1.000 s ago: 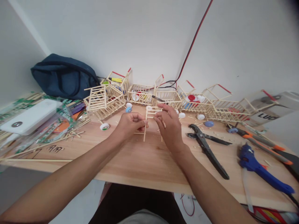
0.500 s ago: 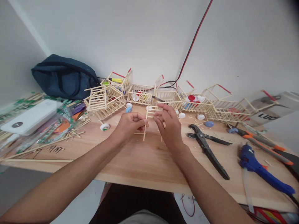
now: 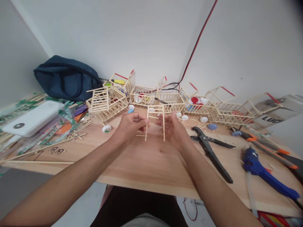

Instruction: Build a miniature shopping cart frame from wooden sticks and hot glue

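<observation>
A small frame of thin wooden sticks (image 3: pixel 164 126) stands above the table, two long sticks joined by crosspieces near the far end. My left hand (image 3: pixel 134 123) pinches its left stick between thumb and fingers. Close to the right stick is my right hand (image 3: pixel 174 127), fingers apart and somewhat blurred, holding nothing. One short stick (image 3: pixel 141 136) shows under the frame's left side. Behind the hands stand several little stick-built carts (image 3: pixel 170 99) with red handles, and white bottle caps (image 3: pixel 184 117) lie near them.
Black cutters (image 3: pixel 210 151), a blue glue gun (image 3: pixel 262 173) and orange-handled pliers (image 3: pixel 267 145) lie to the right. On the left are a white power bank (image 3: pixel 33 117), packaged sticks and a dark blue pouch (image 3: pixel 67 77). A red-black cable (image 3: pixel 197 39) runs down the wall.
My right hand has let go of the frame's far right part and moved nearer and right, its fingers opening. My left hand keeps its pinch on the frame.
</observation>
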Motion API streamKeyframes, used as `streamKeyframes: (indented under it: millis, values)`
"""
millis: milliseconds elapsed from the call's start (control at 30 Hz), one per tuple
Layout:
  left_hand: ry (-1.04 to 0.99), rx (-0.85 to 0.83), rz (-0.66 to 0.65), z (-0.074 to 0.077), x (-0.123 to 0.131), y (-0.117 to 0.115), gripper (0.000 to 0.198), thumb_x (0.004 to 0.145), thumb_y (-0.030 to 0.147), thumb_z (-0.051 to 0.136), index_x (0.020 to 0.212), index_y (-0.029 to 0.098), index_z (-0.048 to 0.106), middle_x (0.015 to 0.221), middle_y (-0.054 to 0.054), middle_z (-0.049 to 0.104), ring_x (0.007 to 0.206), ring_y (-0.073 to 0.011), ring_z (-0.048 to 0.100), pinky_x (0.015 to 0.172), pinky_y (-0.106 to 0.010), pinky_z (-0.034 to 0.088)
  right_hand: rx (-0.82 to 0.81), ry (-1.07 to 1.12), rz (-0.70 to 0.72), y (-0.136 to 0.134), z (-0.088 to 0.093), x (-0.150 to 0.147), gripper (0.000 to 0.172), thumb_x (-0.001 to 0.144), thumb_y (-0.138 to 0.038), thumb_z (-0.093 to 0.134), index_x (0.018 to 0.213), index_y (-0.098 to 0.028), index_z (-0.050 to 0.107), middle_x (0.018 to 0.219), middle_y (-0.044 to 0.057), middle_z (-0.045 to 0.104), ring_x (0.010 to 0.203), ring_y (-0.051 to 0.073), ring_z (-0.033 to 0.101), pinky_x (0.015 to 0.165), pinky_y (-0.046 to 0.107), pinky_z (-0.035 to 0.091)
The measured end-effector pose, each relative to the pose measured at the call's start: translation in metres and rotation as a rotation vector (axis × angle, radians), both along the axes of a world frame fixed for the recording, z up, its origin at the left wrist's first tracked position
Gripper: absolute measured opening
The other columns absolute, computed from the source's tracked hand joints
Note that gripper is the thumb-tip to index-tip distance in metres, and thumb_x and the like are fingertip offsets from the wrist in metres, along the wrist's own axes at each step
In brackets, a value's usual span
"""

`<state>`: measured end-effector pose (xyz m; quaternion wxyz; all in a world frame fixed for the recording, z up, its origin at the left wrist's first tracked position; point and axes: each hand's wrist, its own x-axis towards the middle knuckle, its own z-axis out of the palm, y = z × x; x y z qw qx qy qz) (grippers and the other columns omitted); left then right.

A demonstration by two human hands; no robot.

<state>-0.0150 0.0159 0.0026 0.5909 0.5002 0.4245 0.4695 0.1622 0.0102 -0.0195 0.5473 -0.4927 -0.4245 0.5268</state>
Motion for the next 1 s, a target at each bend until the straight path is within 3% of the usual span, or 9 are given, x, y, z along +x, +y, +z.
streamKeyframes:
  millis: [100,200,300,433,567,700,833,1000]
  values:
    - [0.001,-0.011,-0.016,0.0,0.001,0.0,0.031,0.06,0.032,0.081,0.068,0.011,0.059,0.061,-0.002,0.066,0.05,-0.0067,0.053,0.052,-0.02,0.045,-0.087,0.075,0.107,-0.003,0.007,-0.004,0.063,0.079,-0.075,0.038,0.082,-0.018,0.066,0.09,0.013,0.071,0.081,0.023,0.068,0.054,0.03,0.049]
    - [0.008,-0.011,-0.023,-0.001,0.002,0.0,0.029,0.061,0.031,0.079,0.068,0.011,0.059,0.062,-0.002,0.066,0.049,-0.0064,0.053,0.051,-0.02,0.044,-0.039,0.041,0.145,-0.006,0.01,-0.006,0.052,0.076,-0.069,0.052,0.083,-0.019,0.065,0.092,0.011,0.071,0.082,0.021,0.067,0.055,0.028,0.047]
    - [0.021,-0.009,-0.023,-0.001,0.002,-0.001,0.027,0.062,0.029,0.078,0.069,0.011,0.06,0.062,-0.002,0.066,0.049,-0.0063,0.052,0.051,-0.02,0.044,-0.007,-0.001,0.136,-0.006,0.007,-0.004,0.038,0.07,-0.054,0.069,0.087,-0.02,0.065,0.093,0.007,0.071,0.081,0.017,0.065,0.057,0.024,0.044]
    - [0.049,-0.006,-0.018,0.0,0.004,-0.002,0.024,0.064,0.028,0.077,0.069,0.011,0.06,0.063,-0.002,0.065,0.049,-0.0062,0.053,0.051,-0.02,0.044,0.069,-0.048,0.104,-0.004,0.0,-0.001,0.031,0.07,-0.041,0.072,0.09,-0.019,0.063,0.082,0.002,0.068,0.07,0.012,0.06,0.058,0.023,0.041]
    - [0.041,-0.023,-0.007,0.001,0.007,-0.003,0.024,0.062,0.025,0.078,0.068,0.012,0.059,0.059,0.0,0.064,0.048,-0.0063,0.053,0.051,-0.02,0.045,0.115,-0.061,0.083,-0.002,-0.002,0.0,0.029,0.071,-0.035,0.071,0.094,-0.02,0.062,0.078,-0.001,0.066,0.059,0.008,0.053,0.059,0.024,0.042]
    - [0.037,-0.023,-0.01,0.0,0.007,-0.004,0.022,0.062,0.024,0.077,0.068,0.012,0.06,0.057,0.001,0.063,0.047,-0.0061,0.053,0.05,-0.02,0.045,0.124,-0.053,0.05,-0.001,-0.003,-0.001,0.025,0.07,-0.034,0.071,0.09,-0.02,0.063,0.077,-0.001,0.066,0.065,0.009,0.058,0.064,0.025,0.047]
    - [0.034,-0.014,-0.018,0.0,0.007,-0.003,0.022,0.062,0.024,0.078,0.068,0.012,0.06,0.058,0.0,0.064,0.048,-0.0066,0.054,0.051,-0.02,0.046,0.128,-0.022,0.015,-0.001,-0.005,-0.004,0.027,0.07,-0.033,0.072,0.092,-0.02,0.062,0.079,-0.001,0.066,0.073,0.011,0.062,0.068,0.025,0.05]
    - [0.058,0.005,-0.024,-0.001,0.007,-0.004,0.022,0.063,0.025,0.077,0.067,0.012,0.06,0.056,0.001,0.063,0.048,-0.0066,0.054,0.053,-0.021,0.047,0.156,0.009,-0.037,-0.002,-0.005,-0.007,0.041,0.07,-0.032,0.073,0.106,-0.021,0.057,0.077,-0.003,0.067,0.073,0.011,0.064,0.072,0.028,0.052]
